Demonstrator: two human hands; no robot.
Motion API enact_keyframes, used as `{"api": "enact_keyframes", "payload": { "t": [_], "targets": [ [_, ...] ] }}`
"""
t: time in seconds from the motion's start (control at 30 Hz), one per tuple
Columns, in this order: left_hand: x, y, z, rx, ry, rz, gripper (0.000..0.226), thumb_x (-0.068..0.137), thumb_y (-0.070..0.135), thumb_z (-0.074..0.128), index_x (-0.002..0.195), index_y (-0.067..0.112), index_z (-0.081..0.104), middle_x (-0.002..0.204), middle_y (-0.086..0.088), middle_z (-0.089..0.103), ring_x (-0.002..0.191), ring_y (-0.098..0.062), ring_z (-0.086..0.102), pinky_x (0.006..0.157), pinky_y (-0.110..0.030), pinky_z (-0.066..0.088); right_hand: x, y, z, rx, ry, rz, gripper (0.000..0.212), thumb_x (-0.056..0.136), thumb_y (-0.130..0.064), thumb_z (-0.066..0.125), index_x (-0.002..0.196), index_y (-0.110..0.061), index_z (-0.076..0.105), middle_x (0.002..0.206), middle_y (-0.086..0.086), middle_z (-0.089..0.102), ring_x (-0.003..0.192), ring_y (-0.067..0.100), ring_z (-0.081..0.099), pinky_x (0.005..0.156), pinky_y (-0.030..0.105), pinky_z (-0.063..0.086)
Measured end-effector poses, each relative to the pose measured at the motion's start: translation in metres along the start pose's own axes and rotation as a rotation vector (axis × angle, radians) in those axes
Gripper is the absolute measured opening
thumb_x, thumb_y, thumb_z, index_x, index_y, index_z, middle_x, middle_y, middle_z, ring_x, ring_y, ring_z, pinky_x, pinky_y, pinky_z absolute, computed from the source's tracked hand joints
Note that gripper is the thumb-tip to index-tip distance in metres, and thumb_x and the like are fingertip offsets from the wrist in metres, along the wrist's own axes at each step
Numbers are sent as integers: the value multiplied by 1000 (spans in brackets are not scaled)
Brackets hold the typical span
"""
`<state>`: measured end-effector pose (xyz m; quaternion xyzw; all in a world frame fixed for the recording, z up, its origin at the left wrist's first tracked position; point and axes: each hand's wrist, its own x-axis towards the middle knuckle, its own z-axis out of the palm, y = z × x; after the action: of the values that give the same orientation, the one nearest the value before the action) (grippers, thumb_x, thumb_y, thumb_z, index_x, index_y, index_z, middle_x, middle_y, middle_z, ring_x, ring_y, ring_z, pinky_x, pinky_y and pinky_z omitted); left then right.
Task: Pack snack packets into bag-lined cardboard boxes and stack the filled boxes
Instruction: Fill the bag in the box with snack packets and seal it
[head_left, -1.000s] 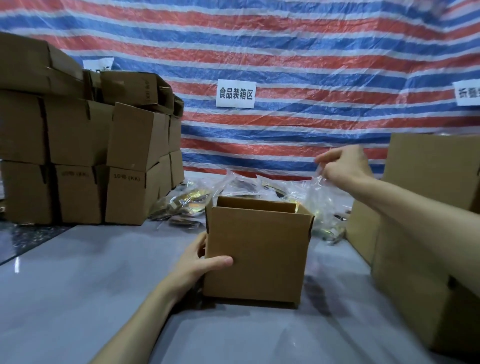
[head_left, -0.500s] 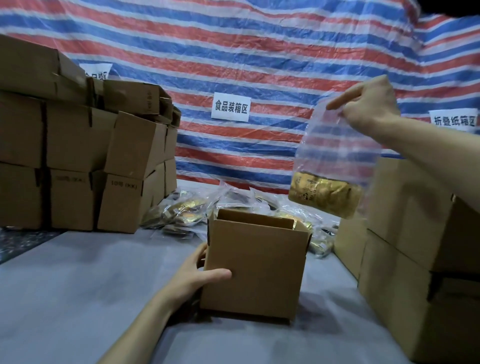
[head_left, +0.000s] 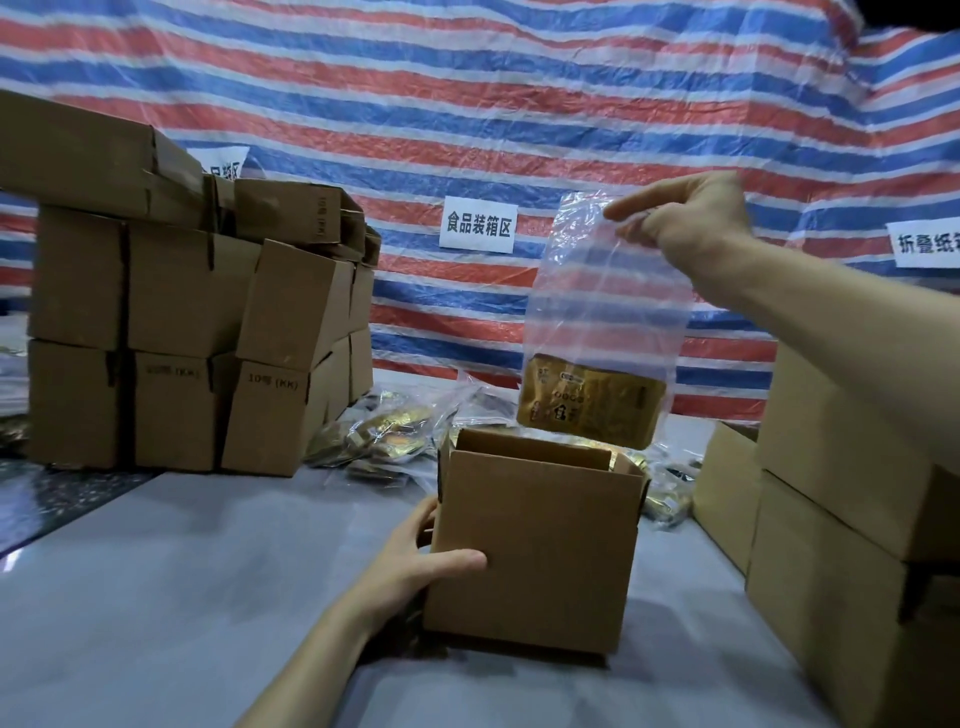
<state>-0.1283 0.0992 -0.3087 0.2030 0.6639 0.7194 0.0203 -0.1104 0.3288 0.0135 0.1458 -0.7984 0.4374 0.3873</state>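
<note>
While left hand (head_left: 415, 564) grips open carton (head_left: 535, 551), my right hand (head_left: 691, 218) pinches bagged snack packets (head_left: 592, 410) above it; stack (head_left: 171, 322) built, loose bags (head_left: 384, 441) yet unpacked.

The right hand (head_left: 691, 218) pinches the top of a clear plastic bag (head_left: 602, 312) with gold snack packets (head_left: 589, 408) at its bottom, hanging just above the open cardboard box (head_left: 540, 551). The left hand (head_left: 415, 561) grips the box's left corner on the grey table (head_left: 182, 597). Stacked boxes (head_left: 182, 332) stand at far left, more bagged packets (head_left: 389, 447) behind
</note>
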Motion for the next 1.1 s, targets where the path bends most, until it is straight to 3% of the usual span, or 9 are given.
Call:
{"api": "enact_keyframes", "payload": {
  "t": [0.17,0.33,0.4,0.53,0.7,0.87,0.93,1.0,1.1],
  "targets": [
    [1,0,0,-2,-6,-4,87,55,38,92,134,22,57,124,-3,72,116,-23,68,99,-45,56,-2,0,15,57,-12,32,36,83,6,71,68,-27,78,91,-3,76,104,18,70,95,33,58],
    [2,-2,0,-31,-23,-12,87,56,35,92,134,22,57,124,-4,72,115,-25,69,93,-41,58,-15,-1,28,54,-82,-5,36,83,6,72,69,-27,76,94,-1,76,97,13,69,90,24,57],
    [2,-3,0,-44,-27,-11,86,57,33,92,134,21,57,124,-6,72,114,-26,69,91,-40,59,-24,2,32,18,-171,-31,37,83,9,70,71,-26,76,96,3,76,94,12,69,88,24,58],
    [3,-6,-1,-60,-25,-11,87,57,32,94,135,20,57,126,-10,71,116,-30,68,98,-49,56,-51,20,41,-74,-414,-68,39,82,19,63,69,-16,75,73,-2,73,73,10,70,75,25,62],
    [5,-7,-1,-49,-24,-10,89,55,38,97,134,23,58,127,-8,71,118,-29,68,98,-48,55,-84,66,51,-115,-531,-26,34,83,25,60,86,-9,58,85,22,70,81,33,73,73,34,63],
    [5,-8,-2,-43,-17,-8,85,57,35,96,133,22,59,127,-10,70,118,-31,67,100,-52,54,-80,89,48,-300,-565,14,30,82,-15,84,106,-18,67,95,-2,71,85,10,69,75,25,57],
    [5,-8,-2,-46,-18,-7,83,58,34,95,133,23,60,127,-10,70,117,-30,67,100,-52,54,-78,91,43,-367,-692,51,13,89,-28,77,92,-15,76,82,-4,76,76,9,72,65,19,53],
    [5,-7,-2,-45,-23,-5,84,57,36,96,133,24,60,126,-9,71,117,-29,68,98,-49,55,-78,90,38,-333,-783,67,16,94,-31,70,88,-18,77,80,-8,77,77,8,74,63,16,53],
    [5,-7,-1,-43,-19,-9,88,55,39,97,133,23,59,127,-8,71,117,-29,68,95,-45,57,-75,76,27,-229,-879,79,24,92,-37,69,95,-14,76,89,-4,79,84,14,76,79,28,61]
  ]
}}
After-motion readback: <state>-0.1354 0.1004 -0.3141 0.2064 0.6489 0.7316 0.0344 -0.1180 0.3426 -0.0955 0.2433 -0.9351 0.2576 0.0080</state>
